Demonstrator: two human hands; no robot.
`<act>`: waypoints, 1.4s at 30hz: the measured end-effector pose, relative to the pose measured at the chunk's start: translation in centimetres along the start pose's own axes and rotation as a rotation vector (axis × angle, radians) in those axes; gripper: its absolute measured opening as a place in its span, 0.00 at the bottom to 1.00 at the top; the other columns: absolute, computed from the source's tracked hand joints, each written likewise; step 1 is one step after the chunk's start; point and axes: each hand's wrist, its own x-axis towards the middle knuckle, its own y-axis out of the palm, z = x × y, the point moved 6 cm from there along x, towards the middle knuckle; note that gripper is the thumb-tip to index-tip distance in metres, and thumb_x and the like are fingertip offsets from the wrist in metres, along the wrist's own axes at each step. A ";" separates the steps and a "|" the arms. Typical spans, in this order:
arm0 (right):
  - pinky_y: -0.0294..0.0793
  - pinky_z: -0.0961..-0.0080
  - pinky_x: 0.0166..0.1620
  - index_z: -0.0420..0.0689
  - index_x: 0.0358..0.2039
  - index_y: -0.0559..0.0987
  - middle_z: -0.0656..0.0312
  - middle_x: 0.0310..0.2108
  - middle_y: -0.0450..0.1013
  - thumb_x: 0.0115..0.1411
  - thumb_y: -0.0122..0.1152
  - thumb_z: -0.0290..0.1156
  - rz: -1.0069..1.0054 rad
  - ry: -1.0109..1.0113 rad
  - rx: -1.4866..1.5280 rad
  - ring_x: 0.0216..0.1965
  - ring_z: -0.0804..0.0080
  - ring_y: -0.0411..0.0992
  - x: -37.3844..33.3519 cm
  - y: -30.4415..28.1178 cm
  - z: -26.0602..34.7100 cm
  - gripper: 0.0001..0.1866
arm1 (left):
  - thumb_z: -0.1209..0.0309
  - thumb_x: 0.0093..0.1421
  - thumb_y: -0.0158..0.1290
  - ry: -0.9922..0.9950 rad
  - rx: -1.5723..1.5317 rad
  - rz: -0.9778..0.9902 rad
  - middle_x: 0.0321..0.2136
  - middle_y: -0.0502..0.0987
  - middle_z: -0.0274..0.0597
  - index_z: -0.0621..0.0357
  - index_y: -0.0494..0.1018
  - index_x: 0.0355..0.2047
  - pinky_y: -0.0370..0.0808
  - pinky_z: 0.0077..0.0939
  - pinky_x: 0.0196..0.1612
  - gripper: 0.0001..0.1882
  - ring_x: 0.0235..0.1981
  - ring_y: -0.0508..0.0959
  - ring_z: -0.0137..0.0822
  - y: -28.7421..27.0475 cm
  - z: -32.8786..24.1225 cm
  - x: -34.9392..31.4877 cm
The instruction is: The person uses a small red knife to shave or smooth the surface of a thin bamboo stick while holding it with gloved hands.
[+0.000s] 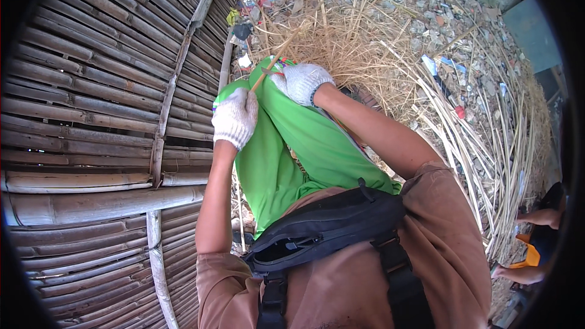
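My left hand [236,117], in a white knitted glove, is closed round the near end of a thin bamboo strip [285,44]. The strip slants up and away to the right, over my knees in green trousers [268,158]. My right hand [306,83], gloved the same way, is closed on a small knife [268,72]. Only a short bit of its blade shows, pointing left and touching or crossing the strip. The glove hides most of the knife's handle.
A bamboo-slat wall [97,97] rises close on my left. Straw-like shavings [347,42] lie ahead on rubble and litter. Long pale bamboo strips [469,152] lie on my right. Another person's limbs [536,219] show at the far right. A black bag [329,225] crosses my front.
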 end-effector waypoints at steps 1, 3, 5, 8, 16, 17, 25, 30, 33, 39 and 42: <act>0.82 0.43 0.55 0.46 0.50 0.87 0.45 0.51 0.84 0.75 0.40 0.61 0.000 -0.006 0.000 0.49 0.42 0.84 -0.1 -0.1 0.3 0.35 | 0.61 0.73 0.53 0.044 -0.014 -0.032 0.31 0.81 0.61 0.59 0.75 0.34 0.77 0.60 0.39 0.15 0.33 0.81 0.67 0.7 0.4 1.3; 0.82 0.44 0.55 0.46 0.50 0.87 0.45 0.51 0.84 0.75 0.40 0.61 0.003 -0.005 -0.002 0.49 0.43 0.84 -0.2 -0.3 -0.1 0.35 | 0.60 0.72 0.53 0.001 0.014 0.037 0.32 0.82 0.61 0.59 0.76 0.35 0.78 0.59 0.41 0.15 0.35 0.82 0.66 2.4 -0.1 3.6; 0.81 0.43 0.55 0.45 0.52 0.86 0.44 0.51 0.84 0.75 0.40 0.61 -0.006 -0.066 0.009 0.50 0.42 0.83 -0.5 -0.7 0.1 0.35 | 0.60 0.72 0.53 -0.011 0.047 0.061 0.32 0.83 0.62 0.59 0.77 0.35 0.79 0.59 0.41 0.15 0.35 0.83 0.66 3.3 -0.4 5.1; 0.81 0.43 0.55 0.45 0.52 0.86 0.44 0.51 0.84 0.75 0.40 0.60 0.045 -0.066 -0.007 0.50 0.41 0.83 -0.5 -0.9 0.6 0.34 | 0.60 0.72 0.53 0.002 0.020 0.072 0.31 0.83 0.63 0.59 0.77 0.35 0.80 0.58 0.41 0.15 0.35 0.84 0.65 4.1 -0.1 5.7; 0.82 0.42 0.52 0.46 0.50 0.86 0.41 0.44 0.84 0.76 0.39 0.62 -0.041 -0.029 -0.008 0.46 0.38 0.84 0.1 -0.4 -0.1 0.35 | 0.59 0.72 0.54 0.055 0.081 0.065 0.29 0.82 0.62 0.59 0.77 0.35 0.79 0.59 0.39 0.16 0.33 0.83 0.65 1.0 -0.1 2.1; 0.82 0.42 0.52 0.46 0.51 0.85 0.41 0.45 0.84 0.76 0.39 0.63 0.012 -0.033 -0.017 0.46 0.38 0.84 0.0 -0.4 0.6 0.35 | 0.59 0.72 0.54 0.085 0.103 0.011 0.29 0.81 0.60 0.58 0.76 0.34 0.79 0.59 0.38 0.15 0.33 0.83 0.65 -0.5 -0.2 1.0; 0.81 0.44 0.57 0.43 0.51 0.86 0.43 0.50 0.84 0.76 0.37 0.62 0.048 0.028 -0.013 0.50 0.40 0.83 0.4 -0.4 -0.5 0.38 | 0.65 0.74 0.53 0.029 0.110 0.081 0.30 0.80 0.60 0.58 0.77 0.41 0.78 0.56 0.36 0.09 0.33 0.82 0.65 -7.9 -2.1 -6.0; 0.80 0.44 0.57 0.43 0.52 0.86 0.43 0.50 0.84 0.76 0.36 0.63 0.023 0.018 0.003 0.51 0.40 0.83 0.5 -0.3 -0.4 0.39 | 0.68 0.74 0.54 -0.022 0.098 0.094 0.28 0.79 0.58 0.59 0.78 0.42 0.77 0.52 0.33 0.08 0.30 0.81 0.62 -12.2 -2.7 -10.9; 0.80 0.44 0.58 0.43 0.52 0.86 0.43 0.51 0.84 0.76 0.36 0.63 0.036 0.021 -0.007 0.52 0.40 0.82 0.4 -0.5 -0.1 0.39 | 0.69 0.74 0.53 -0.001 0.101 0.082 0.28 0.79 0.57 0.59 0.79 0.42 0.77 0.51 0.32 0.08 0.29 0.81 0.62 -13.6 -3.5 -13.1; 0.80 0.44 0.59 0.46 0.54 0.86 0.45 0.53 0.83 0.76 0.35 0.63 0.024 0.039 0.025 0.53 0.41 0.82 0.0 -0.4 -0.1 0.38 | 0.71 0.73 0.53 -0.012 0.197 0.129 0.26 0.80 0.56 0.62 0.80 0.44 0.77 0.49 0.31 0.08 0.27 0.81 0.59 -15.4 -4.2 -16.3; 0.80 0.43 0.58 0.47 0.53 0.86 0.45 0.52 0.84 0.76 0.36 0.63 -0.011 0.034 -0.009 0.53 0.41 0.82 -0.6 -0.6 0.3 0.38 | 0.71 0.74 0.53 -0.111 0.166 0.170 0.27 0.80 0.56 0.62 0.80 0.45 0.78 0.48 0.31 0.09 0.27 0.82 0.60 -16.1 -4.2 -17.4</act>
